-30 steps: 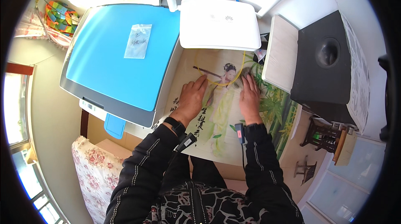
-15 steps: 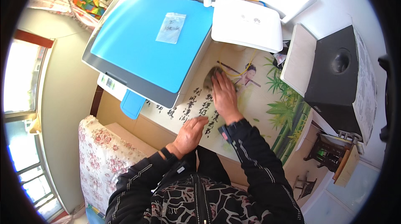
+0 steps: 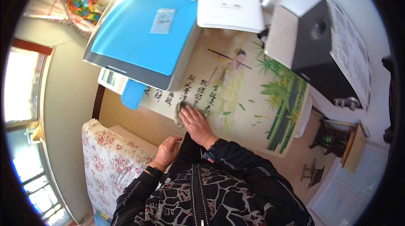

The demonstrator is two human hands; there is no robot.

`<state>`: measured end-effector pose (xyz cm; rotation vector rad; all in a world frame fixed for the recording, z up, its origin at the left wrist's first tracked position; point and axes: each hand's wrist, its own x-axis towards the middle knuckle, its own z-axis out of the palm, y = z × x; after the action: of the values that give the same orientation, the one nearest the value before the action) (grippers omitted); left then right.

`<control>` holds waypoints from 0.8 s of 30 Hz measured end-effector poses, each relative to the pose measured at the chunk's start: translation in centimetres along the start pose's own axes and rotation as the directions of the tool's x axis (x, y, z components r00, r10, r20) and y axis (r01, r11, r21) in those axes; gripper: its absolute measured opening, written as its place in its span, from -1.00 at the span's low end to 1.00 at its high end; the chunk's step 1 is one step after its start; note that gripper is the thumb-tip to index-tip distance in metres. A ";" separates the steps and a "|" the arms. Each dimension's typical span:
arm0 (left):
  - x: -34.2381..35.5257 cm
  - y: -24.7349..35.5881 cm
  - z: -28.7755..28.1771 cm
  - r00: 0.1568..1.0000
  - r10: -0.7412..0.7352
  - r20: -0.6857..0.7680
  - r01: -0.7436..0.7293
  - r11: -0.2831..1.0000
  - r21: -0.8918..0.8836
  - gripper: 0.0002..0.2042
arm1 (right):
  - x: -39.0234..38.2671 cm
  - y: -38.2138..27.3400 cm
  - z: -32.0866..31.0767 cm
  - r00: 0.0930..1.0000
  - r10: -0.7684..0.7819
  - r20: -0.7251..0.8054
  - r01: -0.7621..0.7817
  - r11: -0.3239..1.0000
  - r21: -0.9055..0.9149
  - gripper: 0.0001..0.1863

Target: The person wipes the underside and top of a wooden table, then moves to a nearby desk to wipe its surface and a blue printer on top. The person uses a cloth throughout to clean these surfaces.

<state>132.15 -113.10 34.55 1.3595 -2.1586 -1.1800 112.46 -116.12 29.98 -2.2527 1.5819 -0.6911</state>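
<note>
A zipped black jacket, grey-patterned in front, has pale-dotted black sleeves, with a dark left wristband.

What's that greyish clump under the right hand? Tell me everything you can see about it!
The greyish clump looks soft and fuzzy, perhaps a cloth, with uneven, rounded edges. It lies on the picture-covered tabletop, near the edge closest to the person, by the black writing. The right hand rests over it, fingers stretched out, so its full shape is hidden.
</note>
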 end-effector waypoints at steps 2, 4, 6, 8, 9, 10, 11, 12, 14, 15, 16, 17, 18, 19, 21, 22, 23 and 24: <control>0.2 -0.3 0.1 1.000 0.005 0.023 -0.006 1.000 0.013 -0.78 | -2.5 0.4 -1.0 0.999 0.038 0.001 -0.038 0.999 0.025 -0.52; 0.5 -0.5 0.2 0.999 0.010 0.048 -0.011 1.000 0.018 -0.80 | -5.8 0.9 -2.2 0.990 0.138 -0.008 -0.138 0.990 0.010 -0.52; 0.7 -0.7 0.3 0.997 0.000 0.076 -0.002 1.000 0.024 -0.80 | -10.4 2.5 -4.7 0.960 0.277 -0.037 -0.278 0.959 -0.061 -0.55; 1.2 -0.9 0.7 0.994 0.001 0.106 -0.004 1.000 0.031 -0.82 | -14.8 4.9 -7.1 0.882 0.457 -0.114 -0.470 0.871 -0.141 -0.53; 1.3 -1.0 0.8 0.993 -0.018 0.118 0.014 0.999 0.035 -0.82 | -17.0 6.0 -8.3 0.829 0.532 -0.169 -0.558 0.806 -0.197 -0.51; 1.3 -1.1 0.7 0.991 -0.040 0.128 0.035 0.998 0.044 -0.82 | -19.0 6.9 -9.3 0.770 0.597 -0.227 -0.638 0.732 -0.240 -0.48; 1.3 -1.1 0.7 0.990 -0.037 0.134 0.032 0.999 0.042 -0.83 | -20.9 7.5 -10.2 0.748 0.595 -0.294 -0.663 0.697 -0.275 -0.46; 1.2 -1.2 0.7 0.990 -0.036 0.134 0.031 0.999 0.041 -0.83 | -22.4 8.1 -10.9 0.739 0.557 -0.379 -0.667 0.683 -0.297 -0.43; 1.0 -1.4 0.5 0.990 -0.031 0.140 0.025 0.999 0.044 -0.84 | -24.2 9.6 -11.7 0.610 0.671 -0.421 -0.792 0.515 -0.327 -0.46; 0.8 -1.5 0.3 0.989 -0.028 0.144 0.022 0.999 0.046 -0.84 | -24.6 10.1 -11.7 0.576 0.683 -0.450 -0.817 0.489 -0.305 -0.47; 0.6 -1.7 0.0 0.988 -0.026 0.150 0.019 0.999 0.049 -0.84 | -24.7 10.3 -11.5 0.538 0.696 -0.476 -0.842 0.460 -0.280 -0.47; 0.5 -2.0 -0.3 0.988 -0.022 0.151 0.012 0.998 0.064 -0.83 | -24.6 10.4 -11.1 0.486 0.724 -0.489 -0.873 0.417 -0.252 -0.48; 0.4 -2.3 -0.7 0.990 -0.022 0.141 0.014 0.998 0.058 -0.82 | -24.3 10.4 -10.5 0.467 0.712 -0.524 -0.882 0.417 -0.220 -0.48; 0.4 -2.7 -1.0 0.991 -0.023 0.131 0.017 0.999 0.049 -0.82 | -23.8 10.3 -10.0 0.436 0.717 -0.543 -0.896 0.404 -0.185 -0.49; 0.2 -3.5 -1.6 0.993 -0.032 0.118 0.028 0.999 0.035 -0.82 | -22.6 9.7 -9.2 0.399 0.723 -0.564 -0.907 0.403 -0.124 -0.48; 0.3 -3.9 -1.9 0.993 -0.037 0.115 0.034 0.999 0.033 -0.83 | -21.6 9.2 -8.5 0.422 0.731 -0.536 -0.899 0.414 -0.143 -0.47; 0.3 -4.3 -2.1 0.993 -0.042 0.113 0.039 0.999 0.021 -0.83 | -20.5 8.5 -7.8 0.443 0.737 -0.511 -0.891 0.425 -0.160 -0.46; 0.4 -4.8 -2.5 0.992 -0.055 0.112 0.053 0.998 0.020 -0.83 | -19.4 7.7 -7.1 0.465 0.739 -0.487 -0.881 0.440 -0.174 -0.45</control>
<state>136.37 -115.55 32.20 1.3978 -2.2262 -1.2902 97.18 -100.41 27.96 -1.1819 2.9024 -0.4689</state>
